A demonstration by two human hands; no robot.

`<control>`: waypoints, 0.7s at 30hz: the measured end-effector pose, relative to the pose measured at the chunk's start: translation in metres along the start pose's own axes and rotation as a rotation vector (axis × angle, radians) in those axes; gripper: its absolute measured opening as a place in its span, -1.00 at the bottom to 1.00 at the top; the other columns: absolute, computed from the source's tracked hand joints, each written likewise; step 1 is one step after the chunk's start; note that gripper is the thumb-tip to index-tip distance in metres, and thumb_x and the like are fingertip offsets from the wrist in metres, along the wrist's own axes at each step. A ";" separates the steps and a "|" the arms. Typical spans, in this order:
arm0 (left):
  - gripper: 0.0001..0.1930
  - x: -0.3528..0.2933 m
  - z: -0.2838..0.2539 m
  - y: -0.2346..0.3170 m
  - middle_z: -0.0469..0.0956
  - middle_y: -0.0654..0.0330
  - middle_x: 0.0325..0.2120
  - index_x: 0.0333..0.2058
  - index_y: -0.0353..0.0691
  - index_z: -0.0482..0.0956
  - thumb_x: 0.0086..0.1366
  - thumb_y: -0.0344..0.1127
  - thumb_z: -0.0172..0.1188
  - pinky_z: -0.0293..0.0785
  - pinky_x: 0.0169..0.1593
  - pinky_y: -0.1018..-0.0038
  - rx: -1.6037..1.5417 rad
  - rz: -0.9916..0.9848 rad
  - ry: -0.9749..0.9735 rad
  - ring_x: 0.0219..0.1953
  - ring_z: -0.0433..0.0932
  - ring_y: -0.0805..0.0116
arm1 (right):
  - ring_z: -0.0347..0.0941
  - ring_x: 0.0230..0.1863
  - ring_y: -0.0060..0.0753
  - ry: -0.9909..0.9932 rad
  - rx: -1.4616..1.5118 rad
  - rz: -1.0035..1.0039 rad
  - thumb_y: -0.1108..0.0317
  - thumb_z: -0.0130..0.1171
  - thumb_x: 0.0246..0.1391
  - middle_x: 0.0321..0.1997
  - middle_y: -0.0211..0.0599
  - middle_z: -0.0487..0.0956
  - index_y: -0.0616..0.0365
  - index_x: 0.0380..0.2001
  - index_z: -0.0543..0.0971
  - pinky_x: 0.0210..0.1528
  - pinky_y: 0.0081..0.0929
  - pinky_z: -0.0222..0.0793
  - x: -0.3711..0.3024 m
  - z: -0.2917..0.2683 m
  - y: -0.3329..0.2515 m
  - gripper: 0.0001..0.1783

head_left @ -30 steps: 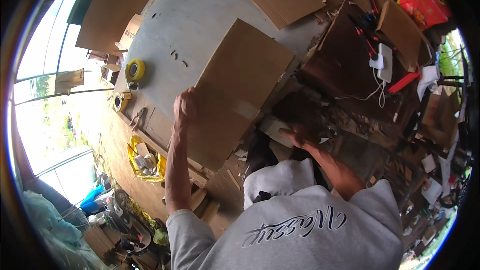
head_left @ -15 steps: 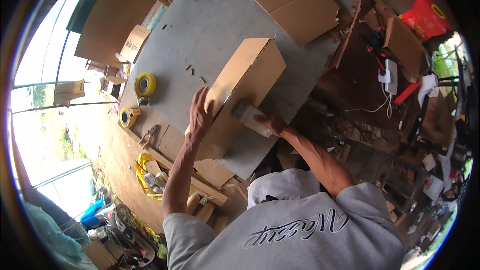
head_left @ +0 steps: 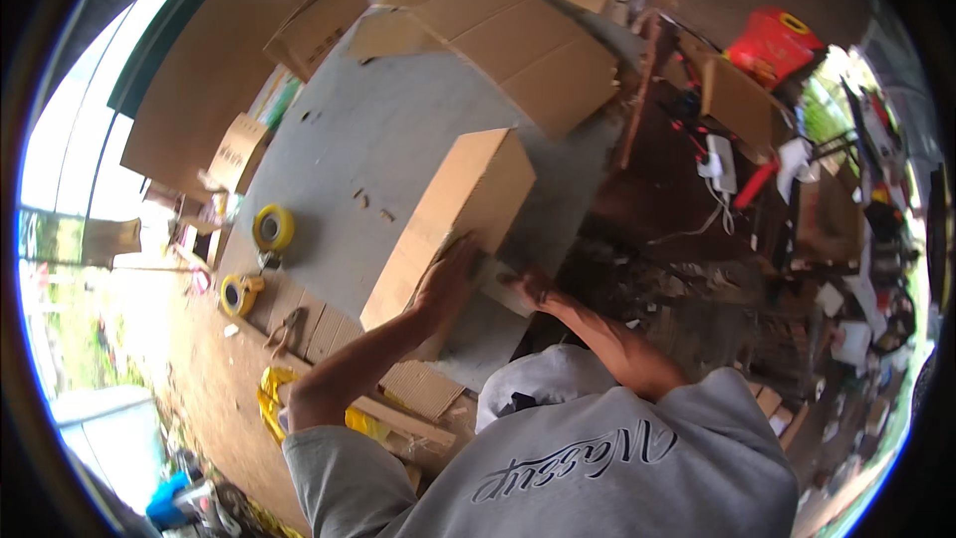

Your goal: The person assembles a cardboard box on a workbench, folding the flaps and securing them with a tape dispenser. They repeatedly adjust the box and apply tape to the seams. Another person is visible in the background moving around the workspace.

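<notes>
You have the narrow, closed brown cardboard box [head_left: 438, 209] on the smooth grey bench [head_left: 408, 130], right in front of you and slanting from lower left to upper right, which seems to bring its side face within easy reach of both arms. Your left hand [head_left: 448, 277] lies against that side face near its long upper edge, fingers extended rather than wrapped around anything; it touches the cardboard without gripping it, probably to steady the box against sideways pressure. Your right hand [head_left: 529, 291] is just beside it, fingers looking closed around a pale, flat, oblong tool [head_left: 504, 297], whose far end points at the box; blur hides what kind it is and whether that end touches the cardboard. The yellow roll of tape [head_left: 283, 229] sits apart on the left of the bench, near a second yellow tape roll [head_left: 228, 295] and the open-handled metal pliers [head_left: 286, 332], likely parked there to leave the middle free. The flattened brown cardboard sheet [head_left: 518, 50] lies toward the far side, seemingly out of your elbows' way.
</notes>
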State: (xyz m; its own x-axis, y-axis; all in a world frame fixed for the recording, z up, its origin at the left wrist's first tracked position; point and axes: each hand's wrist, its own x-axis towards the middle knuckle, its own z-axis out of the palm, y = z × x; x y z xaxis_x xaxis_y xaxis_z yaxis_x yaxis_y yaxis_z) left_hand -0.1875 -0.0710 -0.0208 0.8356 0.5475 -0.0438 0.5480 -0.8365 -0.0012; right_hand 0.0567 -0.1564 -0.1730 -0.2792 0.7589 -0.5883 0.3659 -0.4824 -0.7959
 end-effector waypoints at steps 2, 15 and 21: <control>-0.37 -0.010 0.029 0.004 0.14 -0.05 0.43 0.40 -0.42 0.12 0.40 -0.37 -0.04 -0.02 0.54 0.33 -0.247 -0.044 -0.033 0.49 0.08 0.12 | 0.34 -0.65 -0.42 0.026 0.051 0.073 -0.01 0.13 0.23 -0.68 -0.37 0.46 0.13 -0.43 0.61 -0.47 -0.22 0.31 -0.017 0.007 -0.023 -0.59; -0.60 0.015 0.059 0.058 0.34 -0.11 0.10 0.17 -0.33 0.33 0.42 -0.31 -0.05 0.16 0.35 0.15 -0.373 -0.163 -0.059 0.19 0.30 -0.07 | 0.60 -0.48 -0.15 0.231 -1.255 -0.406 0.21 0.25 -0.03 -0.55 -0.25 0.63 0.07 -0.59 0.68 -0.51 -0.10 0.48 -0.022 -0.022 -0.075 -0.80; -0.54 0.032 -0.031 0.044 0.48 -0.17 0.07 0.13 -0.31 0.47 0.25 -0.36 0.18 0.32 0.29 -0.04 -0.418 -0.029 0.197 0.15 0.42 -0.24 | 0.67 -0.28 0.03 0.849 -0.604 0.137 -0.08 0.35 0.01 -0.35 0.03 0.69 0.22 -0.19 0.67 -0.22 -0.07 0.58 -0.137 -0.172 -0.079 -0.46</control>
State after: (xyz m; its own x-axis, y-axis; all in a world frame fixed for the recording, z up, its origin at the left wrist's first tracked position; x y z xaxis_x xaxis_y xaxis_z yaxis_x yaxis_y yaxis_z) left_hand -0.1357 -0.0899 0.0090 0.7890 0.5980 0.1413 0.5050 -0.7621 0.4051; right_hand 0.2191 -0.1473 -0.0049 0.4269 0.8844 -0.1889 0.7944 -0.4665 -0.3889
